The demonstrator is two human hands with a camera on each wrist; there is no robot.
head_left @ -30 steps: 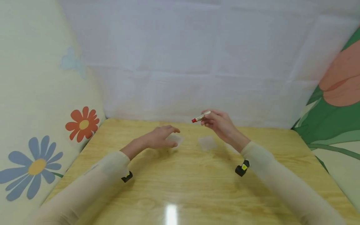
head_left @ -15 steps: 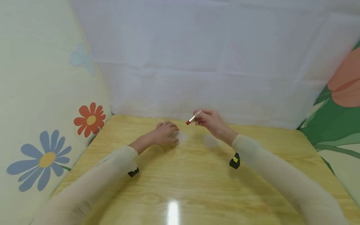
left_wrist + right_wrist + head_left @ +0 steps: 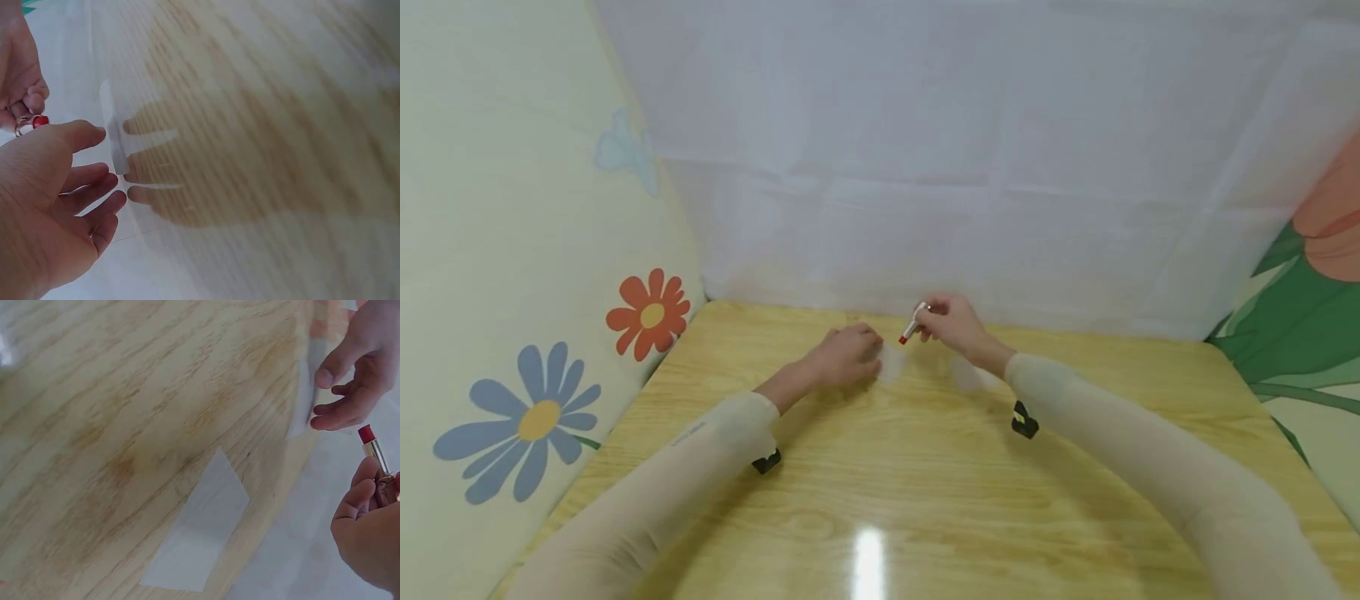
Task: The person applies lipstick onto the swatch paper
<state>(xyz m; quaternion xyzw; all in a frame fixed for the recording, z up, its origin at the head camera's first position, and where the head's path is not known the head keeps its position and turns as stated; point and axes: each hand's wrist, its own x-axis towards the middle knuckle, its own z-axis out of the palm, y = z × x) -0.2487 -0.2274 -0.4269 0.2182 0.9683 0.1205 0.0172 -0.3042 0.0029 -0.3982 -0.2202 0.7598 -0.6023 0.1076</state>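
My right hand (image 3: 955, 323) pinches a lipstick (image 3: 913, 322) in a shiny metallic tube, its red tip slanting down to the left. Below that tip lies a small white paper square (image 3: 892, 362), and the lipstick looks to be above it. My left hand (image 3: 848, 356) is at the left edge of this square, palm down, fingers loosely bent. In the left wrist view, the left fingertips are close to the paper (image 3: 112, 134); whether they touch it I cannot tell. The right wrist view has the uncapped lipstick (image 3: 375, 450) between my right thumb and fingers.
A second white paper piece (image 3: 200, 531) lies flat on the glossy wooden table (image 3: 820, 500), below the right wrist. White sheeting (image 3: 880, 167) hangs behind the table's far edge. Flower-patterned cloth (image 3: 497, 250) lines the left side, with more on the right.
My right hand has moved left, bringing the lipstick nearer the left paper and tipping it more steeply downward. My left fingers have drawn closer together beside that paper. The head view has shifted slightly.
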